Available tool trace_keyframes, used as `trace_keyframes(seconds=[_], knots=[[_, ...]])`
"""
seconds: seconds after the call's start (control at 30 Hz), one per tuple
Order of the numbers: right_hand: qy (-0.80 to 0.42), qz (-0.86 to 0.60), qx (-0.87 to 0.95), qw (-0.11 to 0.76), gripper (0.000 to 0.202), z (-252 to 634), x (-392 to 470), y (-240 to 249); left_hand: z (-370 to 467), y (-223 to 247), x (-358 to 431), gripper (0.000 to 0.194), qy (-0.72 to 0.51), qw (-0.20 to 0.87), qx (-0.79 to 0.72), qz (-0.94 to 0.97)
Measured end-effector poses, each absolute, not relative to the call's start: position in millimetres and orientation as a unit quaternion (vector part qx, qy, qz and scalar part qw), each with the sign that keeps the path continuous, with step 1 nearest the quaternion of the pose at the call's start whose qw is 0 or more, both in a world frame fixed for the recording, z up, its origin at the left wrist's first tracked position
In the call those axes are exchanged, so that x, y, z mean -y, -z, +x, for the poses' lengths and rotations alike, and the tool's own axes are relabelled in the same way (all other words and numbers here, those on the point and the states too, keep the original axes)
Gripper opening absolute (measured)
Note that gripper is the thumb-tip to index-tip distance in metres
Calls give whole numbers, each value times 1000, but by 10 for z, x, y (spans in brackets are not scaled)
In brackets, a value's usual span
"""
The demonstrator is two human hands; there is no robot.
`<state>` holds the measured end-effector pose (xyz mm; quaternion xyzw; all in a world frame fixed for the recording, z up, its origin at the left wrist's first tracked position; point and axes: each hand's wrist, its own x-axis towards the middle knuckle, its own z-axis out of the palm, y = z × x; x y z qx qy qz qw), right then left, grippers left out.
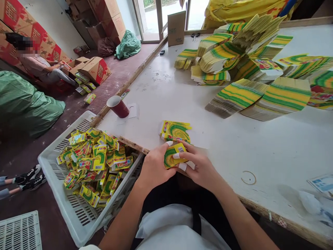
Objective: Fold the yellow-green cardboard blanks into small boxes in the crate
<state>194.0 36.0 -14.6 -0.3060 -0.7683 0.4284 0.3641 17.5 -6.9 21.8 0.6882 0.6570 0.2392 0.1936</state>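
And here we are with the small carton (170, 159), yellow with a green swirl and a barcode at its upper right, held between both our hands at the near edge of the white table (229, 146). Our left hand (156, 165) has it gripped along the left side, thumb below; our right hand (201, 168) closes in from the right, its fingers lying across the printed face. White wrapping shows on fingertips of both hands!

Just beyond our fingers, a few flat cartons (175, 130) lie on the tabletop, printed side up. Out to the left we've got the dark red mug (121, 107), upright near the table's wooden edge, a square of paper beside it. Below that edge, what a heap: the white plastic crate (49, 184) carries a jumble of yellow boxes (90, 163).

Over to our right, a thin ring (255, 179) lies on the table, with clear plastic (309, 202) farther right. Looking up, we see fanned stacks of folded cardboard (241, 93) spread across the far right, and scissors (194, 36) by the standing brown box (176, 29). Across the floor at upper left, a person (39, 69) sits beside open cardboard boxes (92, 69), with a green sack (28, 104) nearer us.
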Motion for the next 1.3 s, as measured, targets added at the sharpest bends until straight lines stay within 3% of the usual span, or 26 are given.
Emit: trace_keyframes(seconds=[0.13,0.2,0.27,0.33,0.4,0.47,0.57,0.67,0.77,0.83,0.9,1.0,1.17,1.3], knots=[[-473,-334,702,414,51,1777,-255,199,40,-187,107,50,-326,273,-655,625],[-459,-375,680,432,55,1764,-331,189,-185,-156,145,43,-398,260,-694,540],[-361,-447,699,425,43,1785,-475,180,-476,-136,189,50,-455,121,-768,435],[-249,-508,732,380,32,1808,-624,187,-742,-136,232,69,-446,-50,-816,364],[-200,-532,750,340,30,1810,-729,211,-882,-142,265,74,-448,-102,-823,334],[-197,-534,751,334,31,1794,-775,238,-846,-122,274,68,-468,-53,-813,344],[-191,-537,748,340,37,1781,-758,241,-520,-14,225,62,-533,130,-745,379],[-215,-537,732,360,44,1791,-656,161,-73,86,136,72,-616,306,-625,369],[-370,-480,702,373,45,1764,-461,27,292,24,48,84,-686,450,-469,326],[-513,-401,670,357,44,1706,-300,-47,435,-90,-15,80,-722,505,-391,267],[-611,-340,618,358,43,1626,-150,-84,494,-197,-80,73,-754,515,-355,200],[-654,-314,583,365,47,1512,-15,-72,482,-259,-150,70,-790,481,-361,121],[-639,-334,582,377,35,1527,-90,13,444,-167,-95,73,-764,471,-426,114],[-565,-378,608,411,18,1760,-233,52,408,-52,29,49,-719,438,-494,219]])
